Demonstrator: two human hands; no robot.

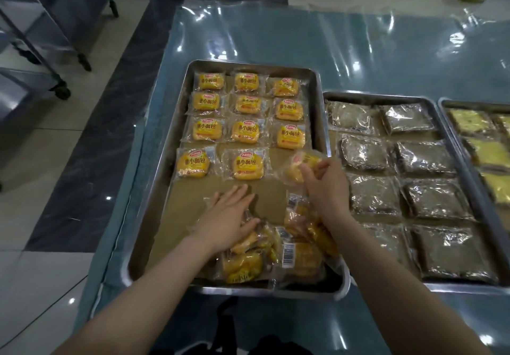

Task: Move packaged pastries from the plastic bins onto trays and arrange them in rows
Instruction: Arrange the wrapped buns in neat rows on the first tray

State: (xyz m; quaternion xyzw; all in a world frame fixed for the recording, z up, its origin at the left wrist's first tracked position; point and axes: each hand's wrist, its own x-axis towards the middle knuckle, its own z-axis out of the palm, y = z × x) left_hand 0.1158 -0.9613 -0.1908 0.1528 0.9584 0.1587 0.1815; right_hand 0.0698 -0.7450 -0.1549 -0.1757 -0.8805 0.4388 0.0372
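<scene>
Three full rows plus two on tray [180, 100]. My right hand [327, 186] fingers grip packaged pastry [302, 165], probably third slot. Left hand [230, 214] flat, open, on loose pile [276, 252] left.

A metal tray [317, 84] is sitting on the counter [358, 45], carrying yellow packaged pastries [245, 131] in rows of three. The right hand [327, 189] is gripping one packet [299, 165] at the fourth row's right end. The left hand [230, 214] is lying flat, palm down, on a loose heap of packets [276, 252] at the near edge.
</scene>
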